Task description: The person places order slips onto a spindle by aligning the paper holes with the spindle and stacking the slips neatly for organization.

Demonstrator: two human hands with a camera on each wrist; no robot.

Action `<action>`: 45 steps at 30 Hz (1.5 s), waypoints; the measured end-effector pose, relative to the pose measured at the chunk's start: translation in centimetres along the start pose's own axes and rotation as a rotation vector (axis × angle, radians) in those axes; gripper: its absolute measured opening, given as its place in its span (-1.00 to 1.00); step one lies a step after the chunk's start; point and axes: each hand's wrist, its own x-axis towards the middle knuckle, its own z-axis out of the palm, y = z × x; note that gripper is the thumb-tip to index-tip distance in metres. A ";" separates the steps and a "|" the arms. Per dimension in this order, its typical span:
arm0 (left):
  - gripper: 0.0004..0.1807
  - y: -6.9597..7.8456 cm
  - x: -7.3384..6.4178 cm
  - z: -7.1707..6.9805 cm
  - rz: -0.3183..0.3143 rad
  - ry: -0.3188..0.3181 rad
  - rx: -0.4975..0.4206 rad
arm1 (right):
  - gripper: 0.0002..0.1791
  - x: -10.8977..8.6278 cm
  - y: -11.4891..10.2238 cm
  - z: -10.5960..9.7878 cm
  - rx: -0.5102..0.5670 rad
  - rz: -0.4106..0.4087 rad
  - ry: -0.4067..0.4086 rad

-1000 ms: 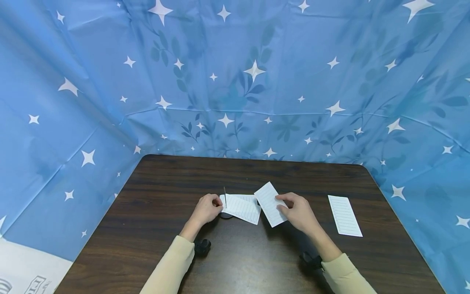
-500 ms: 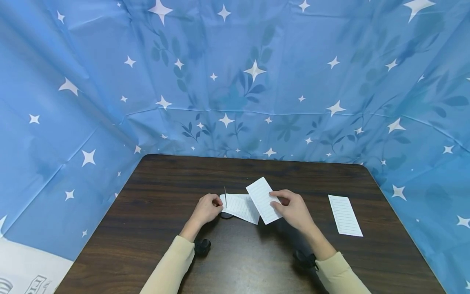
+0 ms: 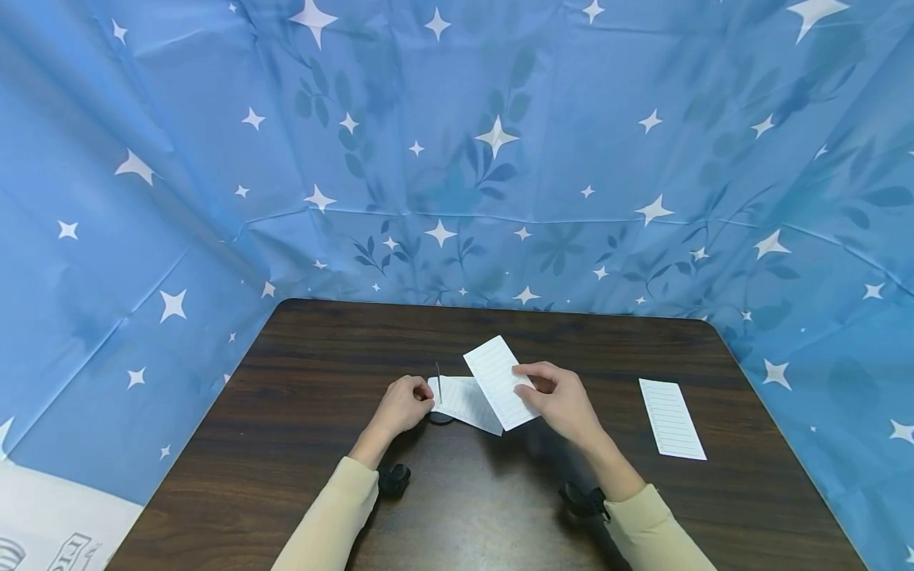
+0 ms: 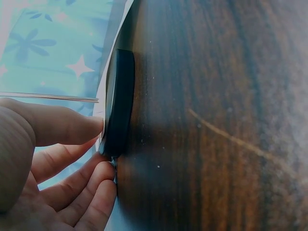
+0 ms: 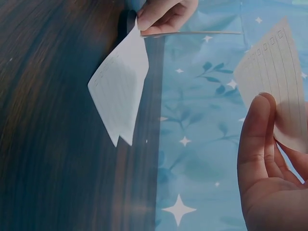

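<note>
A bill spike stands near the middle of the table, its thin upright rod (image 3: pixel 439 385) rising from a round black base (image 4: pixel 122 103). At least two white lined paper slips (image 3: pixel 464 399) are on it, fanned out to the right. My left hand (image 3: pixel 400 406) grips the left edge of the base, with the thumb over the slips' end. Between thumb and fingers, my right hand (image 3: pixel 567 400) holds another lined slip (image 3: pixel 494 377), tilted and raised just right of the spike. It overlaps the lower slips in the head view.
One more lined slip (image 3: pixel 673 419) lies on the dark wooden table (image 3: pixel 321 341) at the right. A blue star-patterned curtain (image 3: pixel 457 159) hangs behind the table. Black wrist cameras (image 3: pixel 394 480) sit under both wrists.
My right hand has moved left and slightly away from me, carrying its slip closer to the spike. The left hand has stayed where it was.
</note>
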 end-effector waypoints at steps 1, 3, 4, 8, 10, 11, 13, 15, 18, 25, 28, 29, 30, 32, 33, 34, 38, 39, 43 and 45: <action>-0.95 0.0 0.0 0.0 0.003 0.003 0.001 | -0.67 0.0 -0.1 0.0 0.013 0.000 -0.003; -0.95 0.0 0.0 0.0 0.008 0.008 0.006 | -0.67 0.1 -0.3 0.1 0.038 0.001 -0.005; -0.95 0.0 0.0 0.0 0.011 0.011 0.007 | -0.67 0.1 -0.4 0.2 0.048 0.001 -0.005; -0.94 0.0 0.1 -0.1 0.011 0.008 0.002 | -0.67 0.2 -0.8 0.5 0.097 0.010 -0.009; -0.95 0.0 0.1 -0.1 0.008 0.005 -0.002 | -0.66 0.3 -1.0 0.7 0.126 0.014 -0.017; -0.95 0.0 0.1 -0.1 0.010 0.006 -0.001 | -0.66 0.3 -1.1 0.8 0.140 0.017 -0.021; -0.95 0.0 0.1 0.0 0.013 0.009 0.004 | -0.65 0.4 -1.2 1.0 0.163 0.020 -0.029; -0.94 0.0 0.1 0.0 0.017 0.012 0.010 | -0.65 0.5 -1.4 1.1 0.182 0.020 -0.033; -0.94 0.1 0.1 -0.1 0.019 0.010 0.015 | -0.65 0.5 -1.7 1.3 0.203 0.022 -0.035; -0.94 0.1 0.1 -0.1 0.016 0.001 0.015 | -0.65 0.6 -2.1 1.9 0.262 0.013 -0.053; -0.94 0.1 0.1 0.0 0.018 -0.002 0.021 | -0.66 0.7 -2.1 2.1 0.281 0.015 -0.059; -0.94 0.1 0.2 0.1 0.018 -0.002 0.023 | -0.66 0.7 -2.2 2.2 0.285 0.015 -0.060; -0.95 0.0 0.2 0.1 0.016 -0.001 0.024 | -0.66 0.8 -2.2 2.3 0.289 0.015 -0.064; -0.95 0.0 0.2 0.1 0.011 0.001 0.023 | -0.65 0.9 -2.2 2.5 0.298 0.012 -0.072; -0.95 0.0 0.2 0.1 0.009 0.002 0.022 | -0.65 0.9 -2.2 2.6 0.302 0.010 -0.076; -0.95 0.0 0.1 0.1 0.008 0.004 0.022 | -0.65 1.0 -2.2 2.7 0.306 0.009 -0.081; -0.95 0.0 0.1 0.1 0.005 0.007 0.020 | -0.65 1.2 -2.2 3.1 0.325 0.020 -0.095; -0.95 0.0 0.1 0.1 0.003 0.006 0.020 | -0.65 1.2 -2.2 3.2 0.333 0.026 -0.096; -0.95 0.2 0.1 0.1 0.009 0.002 0.024 | -0.64 1.4 -2.1 3.6 0.365 0.044 -0.108; -0.95 0.2 0.2 0.1 0.008 0.000 0.026 | -0.64 1.4 -2.1 3.8 0.377 0.045 -0.114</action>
